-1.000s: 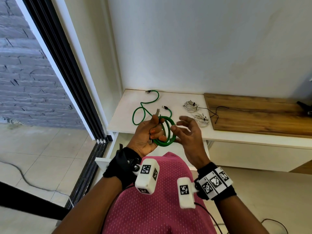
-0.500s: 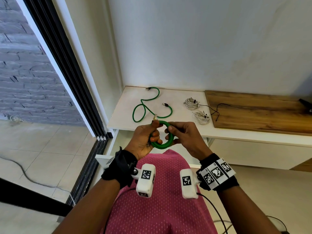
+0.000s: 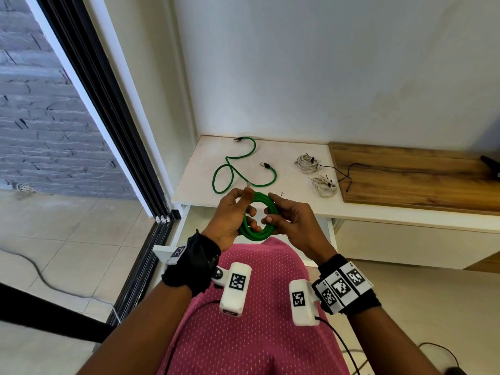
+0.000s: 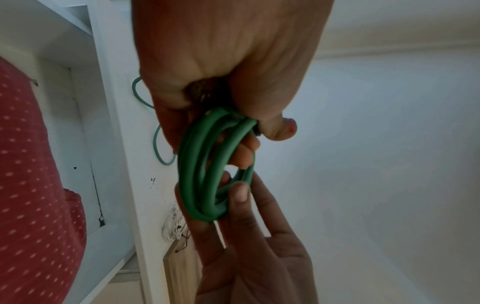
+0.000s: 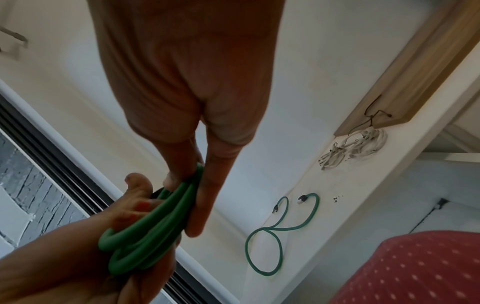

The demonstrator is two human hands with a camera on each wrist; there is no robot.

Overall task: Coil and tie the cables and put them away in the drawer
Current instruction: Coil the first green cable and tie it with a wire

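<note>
A person's left hand (image 3: pixel 232 215) and right hand (image 3: pixel 288 221) both grip a thick green coiled cable (image 3: pixel 258 215), not yet tied, above the open white drawer (image 3: pixel 180 230), while a thinner green cable (image 3: pixel 238 169) lies uncoiled on the white tabletop (image 3: pixel 292 197) beside two bundled white cables (image 3: pixel 315 173).

The head view looks steeply down over the counter (image 3: pixel 270 182), while both wrist views sit close, seemingly tilted, sharing the green coil (image 3: pixel 258 215) (image 4: pixel 205 164) (image 5: pixel 145 236).

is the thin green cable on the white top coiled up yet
No, the thin green cable lies loose in open curves on the white top, both plugs free.
</note>
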